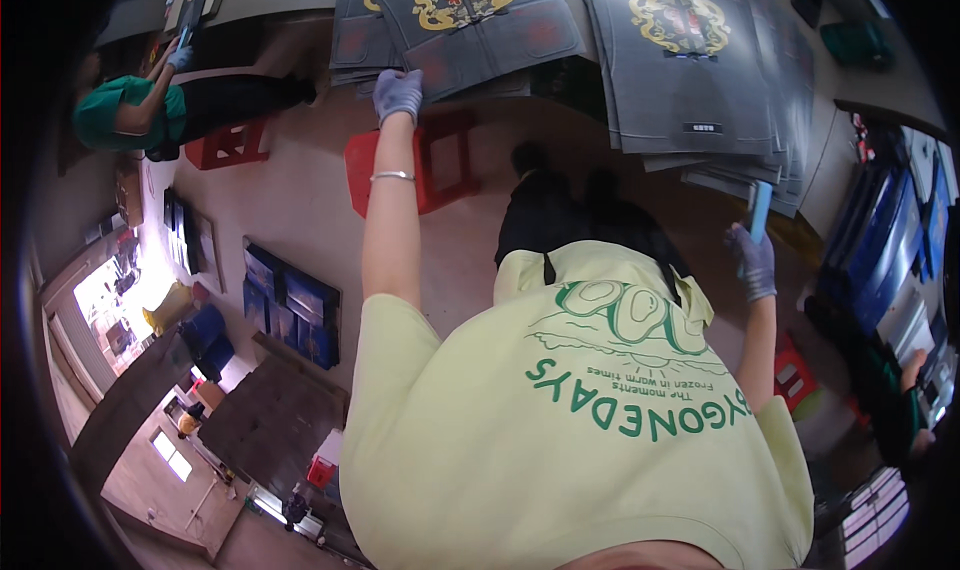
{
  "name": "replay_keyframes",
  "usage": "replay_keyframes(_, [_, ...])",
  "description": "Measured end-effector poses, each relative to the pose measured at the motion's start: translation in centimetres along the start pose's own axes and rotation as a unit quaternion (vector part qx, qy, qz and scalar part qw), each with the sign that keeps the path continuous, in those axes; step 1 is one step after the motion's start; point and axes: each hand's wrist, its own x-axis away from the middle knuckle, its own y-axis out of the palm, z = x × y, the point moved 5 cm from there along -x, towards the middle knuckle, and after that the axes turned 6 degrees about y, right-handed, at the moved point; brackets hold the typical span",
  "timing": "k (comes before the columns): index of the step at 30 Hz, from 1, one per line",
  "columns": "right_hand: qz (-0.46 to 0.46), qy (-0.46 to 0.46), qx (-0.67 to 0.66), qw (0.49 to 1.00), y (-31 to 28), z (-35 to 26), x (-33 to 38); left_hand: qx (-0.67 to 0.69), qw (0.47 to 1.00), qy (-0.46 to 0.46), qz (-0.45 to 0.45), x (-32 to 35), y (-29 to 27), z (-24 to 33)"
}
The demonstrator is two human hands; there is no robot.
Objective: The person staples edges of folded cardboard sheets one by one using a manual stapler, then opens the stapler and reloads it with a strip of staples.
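Left hand (398, 94): wearing a thin pale-lavender glove, it is reaching far forward and touching the near edge of a dark-grey flat sheet (480, 55) printed with a gold-and-red emblem. Its fingers are bending together at that edge; the view is too small to tell whether they are pinching the sheet or only resting on it.
Right hand (752, 255): in a matching glove, it is closing around a light-blue bar-shaped tool (761, 210), which is standing up out of the fist.
Grey sheet: it is lying over other sheets in the left pile, its printed side facing up.
Right pile of dark-grey printed sheets (690, 80): it is spreading in uneven layers, its lower edges fanning out near the tool.
Red plastic stool (360, 175): it is standing on the floor below the left forearm, which is crossing in front of it.
Silver bracelet (392, 175): it is circling the left forearm.
Co-worker in a green top (125, 110): this person is standing at the far left, a gloved hand holding a flat piece.
Glossy blue panels (880, 230): they are leaning together at the right.
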Motion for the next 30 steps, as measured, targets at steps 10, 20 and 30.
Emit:
replay_keyframes(10, [-0.162,-0.024,0.063,0.985,10.7,-3.9,3.4,0.272,0.96,-0.046,-0.042,7.3,6.9,1.7])
replay_keyframes(20, [-0.384,-0.006,0.15,0.911,20.3,-4.7,4.2,0.51,0.859,-0.001,-0.029,22.1,5.4,8.6])
replay_keyframes(30, [-0.39,0.014,0.252,0.886,25.1,-5.8,2.2,0.535,0.845,0.0,-0.023,24.0,6.6,7.1])
